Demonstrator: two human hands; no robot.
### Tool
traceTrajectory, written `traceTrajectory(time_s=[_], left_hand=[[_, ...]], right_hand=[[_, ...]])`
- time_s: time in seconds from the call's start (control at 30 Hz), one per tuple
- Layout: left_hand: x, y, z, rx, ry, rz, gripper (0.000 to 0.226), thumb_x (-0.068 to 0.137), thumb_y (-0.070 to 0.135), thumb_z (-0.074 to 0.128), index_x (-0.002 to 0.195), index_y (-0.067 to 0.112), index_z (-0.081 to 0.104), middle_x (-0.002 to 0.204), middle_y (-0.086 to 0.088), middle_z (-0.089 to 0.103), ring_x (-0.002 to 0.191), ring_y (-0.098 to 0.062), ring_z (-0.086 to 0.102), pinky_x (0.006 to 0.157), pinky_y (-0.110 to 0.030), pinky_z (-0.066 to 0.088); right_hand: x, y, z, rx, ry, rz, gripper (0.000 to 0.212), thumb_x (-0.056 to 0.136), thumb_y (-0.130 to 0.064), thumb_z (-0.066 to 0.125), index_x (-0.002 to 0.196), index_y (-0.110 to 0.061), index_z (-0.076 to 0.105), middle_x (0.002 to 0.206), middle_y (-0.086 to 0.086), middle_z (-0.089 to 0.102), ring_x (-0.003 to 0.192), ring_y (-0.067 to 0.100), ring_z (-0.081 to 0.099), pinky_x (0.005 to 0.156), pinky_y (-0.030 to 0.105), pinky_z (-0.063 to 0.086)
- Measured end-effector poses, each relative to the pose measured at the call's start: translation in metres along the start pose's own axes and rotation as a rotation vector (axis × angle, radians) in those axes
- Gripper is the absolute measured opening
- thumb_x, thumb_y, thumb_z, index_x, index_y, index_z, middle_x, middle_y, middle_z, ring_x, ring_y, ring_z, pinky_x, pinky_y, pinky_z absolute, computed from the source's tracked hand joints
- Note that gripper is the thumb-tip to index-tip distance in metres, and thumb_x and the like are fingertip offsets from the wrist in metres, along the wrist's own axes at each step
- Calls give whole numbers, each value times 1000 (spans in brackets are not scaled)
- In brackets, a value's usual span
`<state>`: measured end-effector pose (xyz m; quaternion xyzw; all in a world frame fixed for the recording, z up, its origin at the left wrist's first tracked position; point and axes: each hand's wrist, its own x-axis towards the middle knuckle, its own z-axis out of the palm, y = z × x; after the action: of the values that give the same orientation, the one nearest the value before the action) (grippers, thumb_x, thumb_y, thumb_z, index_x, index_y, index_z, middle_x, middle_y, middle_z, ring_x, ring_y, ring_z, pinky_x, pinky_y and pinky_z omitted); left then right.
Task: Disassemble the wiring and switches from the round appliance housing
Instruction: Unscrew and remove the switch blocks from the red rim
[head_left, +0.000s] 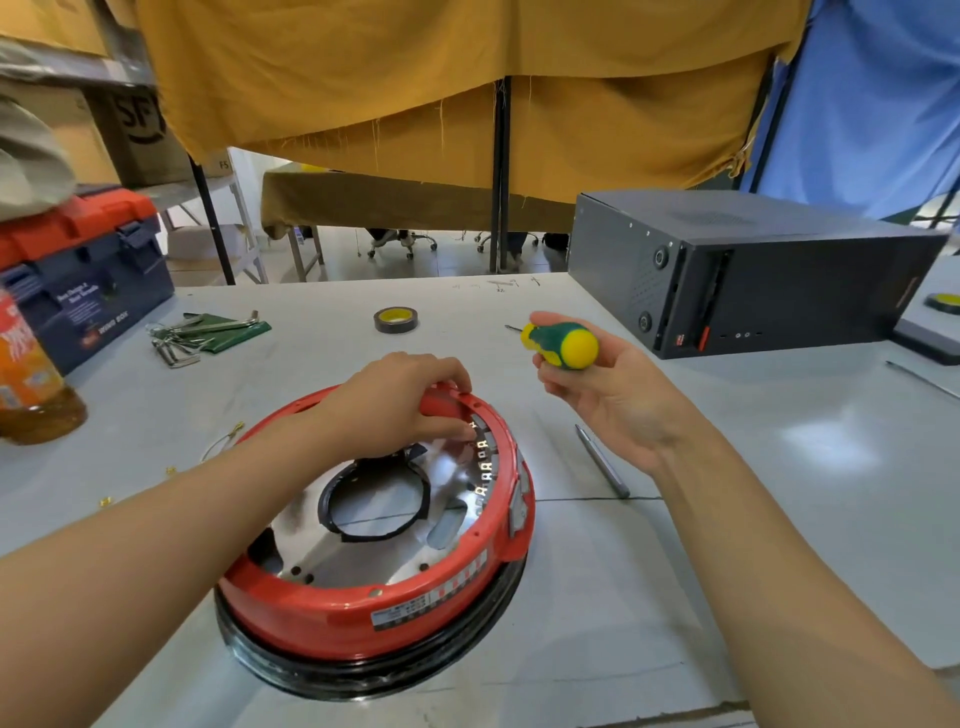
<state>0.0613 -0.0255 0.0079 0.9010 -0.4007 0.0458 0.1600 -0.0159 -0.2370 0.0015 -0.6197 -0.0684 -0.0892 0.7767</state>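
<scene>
Here the round red housing (374, 603) sits upside down on the grey table (779, 493), right in front of me, on a black ring. Its shiny metal plate (374, 545) with a big centre hole faces up. My left hand (395, 405) rests over the far rim, fingers curled down onto the edge, thumb tip pressed inside near a row of small white terminals (483, 462); I cannot tell whether it pinches any part there. My right hand (597, 395) is raised just to the right of the housing, palm up, fingers wrapped around a green and yellow screwdriver (563, 344) with its tip pointing away to the left. A grey pen (602, 460) lies on the table under that wrist. Farther back lie 1 roll of tape (396, 319) and a set of hex keys (202, 335). A black computer case (753, 270) stands on the right, a toolbox (85, 270) on the left.
</scene>
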Motion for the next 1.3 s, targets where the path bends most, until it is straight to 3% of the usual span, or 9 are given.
traceTrajectory(time_s=[0.2,0.33,0.63,0.73,0.87,1.0,1.1,1.17,1.3], left_hand=[[-3,9,2,-92,33,-18,22,78,38,72,86,27,54,83,11,61,79,-11,57,67,-27,42],[-5,14,8,-151,47,-52,11,79,34,72,75,26,66,120,3,60,101,-5,53,82,-20,38],[-8,14,13,-184,42,-24,13,84,25,68,73,17,69,128,-6,59,131,-6,40,94,-10,29],[-9,15,12,-211,28,-21,14,84,21,68,71,17,67,125,-8,62,128,1,37,93,8,12],[-10,16,11,-205,25,-7,13,83,20,68,72,14,70,125,-6,62,115,16,30,90,9,13],[-10,15,12,-184,38,-25,13,82,25,68,73,16,71,132,0,57,123,10,37,103,-23,30],[-9,12,12,-229,33,-18,10,82,24,70,74,17,72,128,4,59,104,29,34,91,-3,29],[-8,11,12,-238,33,-27,7,82,21,69,76,17,72,127,5,59,100,29,36,81,7,24],[-7,8,11,-272,36,-62,4,84,18,65,81,21,64,126,7,59,106,13,48,87,-2,35]], right_hand=[[5,-3,11,-231,214,-126,23,90,-21,63,113,-17,61,60,-3,49,52,7,43,50,15,38],[9,-6,15,-346,337,-296,7,94,-27,59,93,-19,61,55,-1,42,50,8,37,51,19,35],[25,-8,21,-469,462,-519,15,93,-30,59,88,-16,60,73,7,65,65,14,58,60,15,45],[32,-12,25,-458,472,-541,15,95,-31,56,91,-17,57,73,-1,60,66,9,55,59,15,44],[40,-22,30,-384,501,-586,14,95,-30,55,93,-17,53,74,1,58,67,21,66,53,16,45],[48,-27,32,-353,502,-575,23,95,-30,56,103,-8,55,82,8,60,71,27,67,46,11,42],[46,-26,27,-302,483,-502,18,93,-31,59,92,-14,58,70,5,58,65,29,61,43,12,40],[44,-29,20,-302,445,-407,20,93,-34,60,85,-15,58,59,-1,58,54,20,56,41,17,41],[40,-38,4,-268,322,-271,13,94,-22,59,90,-10,59,65,4,62,47,11,53,43,24,47]])
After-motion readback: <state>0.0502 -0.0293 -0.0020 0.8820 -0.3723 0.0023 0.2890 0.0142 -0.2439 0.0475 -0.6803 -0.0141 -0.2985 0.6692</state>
